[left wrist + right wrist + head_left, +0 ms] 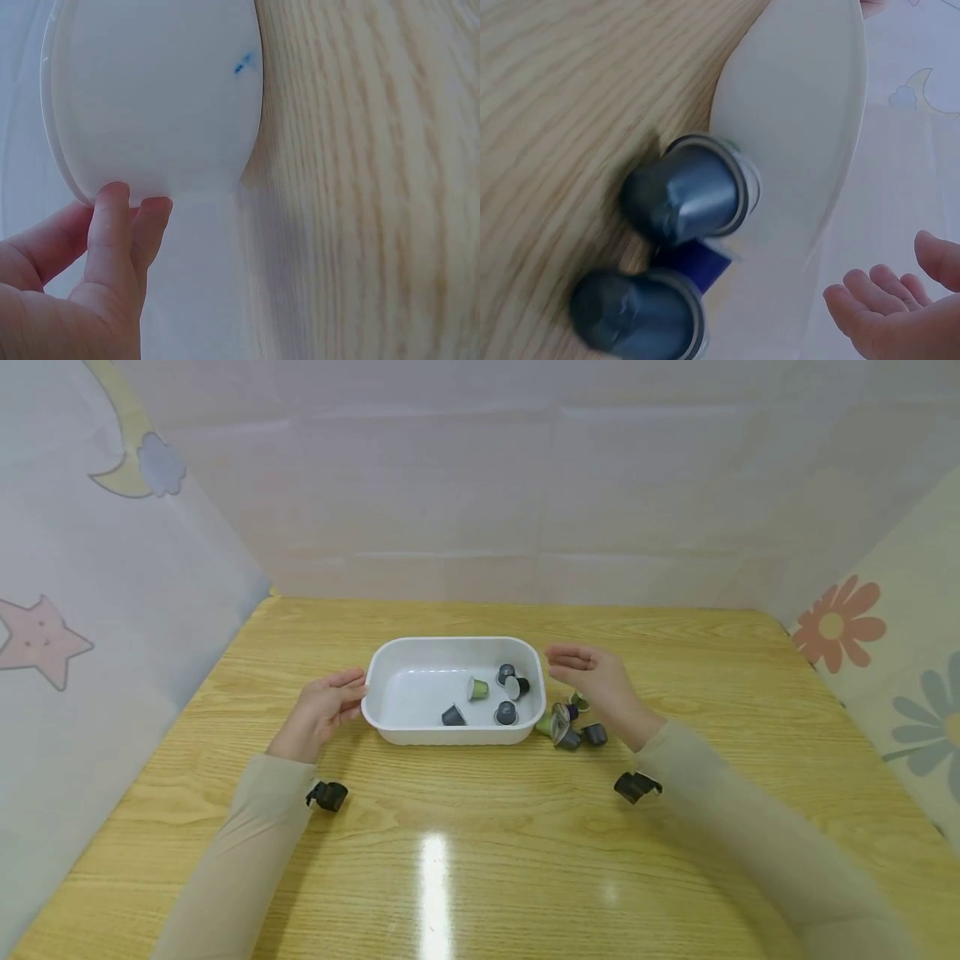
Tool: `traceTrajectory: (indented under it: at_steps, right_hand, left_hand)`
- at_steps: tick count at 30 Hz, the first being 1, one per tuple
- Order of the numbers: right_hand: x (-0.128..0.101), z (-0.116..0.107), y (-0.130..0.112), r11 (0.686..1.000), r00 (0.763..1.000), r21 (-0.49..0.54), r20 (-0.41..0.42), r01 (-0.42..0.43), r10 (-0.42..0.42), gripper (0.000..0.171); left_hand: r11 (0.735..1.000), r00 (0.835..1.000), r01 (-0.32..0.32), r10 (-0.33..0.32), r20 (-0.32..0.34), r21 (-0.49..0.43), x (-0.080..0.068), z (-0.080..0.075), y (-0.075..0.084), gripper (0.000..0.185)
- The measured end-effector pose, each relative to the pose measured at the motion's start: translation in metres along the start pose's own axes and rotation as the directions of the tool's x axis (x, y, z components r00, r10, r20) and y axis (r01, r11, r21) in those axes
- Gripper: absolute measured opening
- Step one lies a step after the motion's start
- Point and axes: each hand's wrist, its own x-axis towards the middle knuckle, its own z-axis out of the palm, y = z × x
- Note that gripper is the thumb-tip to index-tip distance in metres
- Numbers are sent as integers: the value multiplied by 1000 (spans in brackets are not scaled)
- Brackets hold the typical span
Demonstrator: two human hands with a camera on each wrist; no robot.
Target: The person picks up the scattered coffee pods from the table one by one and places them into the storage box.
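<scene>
White tray (390, 727) mid-table (480, 860), five pods (506, 713) inside toward its right end. Left hand (324, 710) fingertips on tray's left rim, fingers straight, no grasp. Right hand (596, 683) released, hovering off right rim, above loose pods (594, 734) touching that wall. Bare tabletop around tray.

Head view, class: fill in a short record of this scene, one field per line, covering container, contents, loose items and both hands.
Container: white rectangular plastic tub on wooden table
Contents: five small coffee capsules, grey and green
Loose items: cluster of capsules beside the tub's right end
Left hand: fingers touch the tub's left rim
Right hand: open, above the loose cluster, holding nothing
</scene>
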Motion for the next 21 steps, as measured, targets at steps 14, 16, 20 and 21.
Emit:
traceTrajectory:
  at_steps: [14, 16, 20, 21]
  right_hand:
    - [-27, -37, 17, 983, 1000, -181, 17, 17, -14, 45]
    - [-29, -40, 21, 977, 999, -211, 28, 26, -20, 44]
    - [-35, -47, 29, 970, 999, -243, 46, 25, -15, 45]
    - [-36, -48, 31, 968, 999, -251, 48, 25, -14, 46]
  left_hand:
    - [1000, 1000, 0, 0, -2, 16, 2, -1, -2, 54]
    - [1000, 1000, 3, -3, 1, 14, 1, -1, -3, 55]
    - [1000, 1000, 2, -2, 5, 7, 1, -2, -3, 56]
    - [1000, 1000, 0, 0, 8, 7, 1, -2, -2, 56]
